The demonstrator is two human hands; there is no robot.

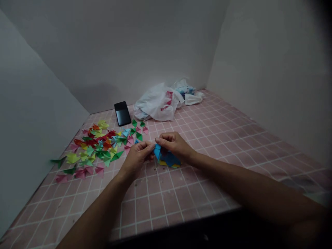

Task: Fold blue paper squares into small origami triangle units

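Between my two hands is a small piece of folded blue paper [157, 151], held above the table. My left hand [140, 155] pinches its left edge between thumb and fingers. From the other side, my right hand [173, 144] grips its upper right part, and the fingers hide some of it. Beneath my right hand lie sheets of coloured paper [171, 160], blue on top with yellow edges showing. Left of my hands spreads a pile of folded paper pieces [100, 143] in red, green, yellow, pink and light blue.
A black phone [122, 113] leans at the back of the table, near the wall. Beside it sits a crumpled white plastic bag [158, 103], with a smaller packet [188, 91] behind on the right. A pink checked cloth [220, 138] covers the table; walls stand on three sides.
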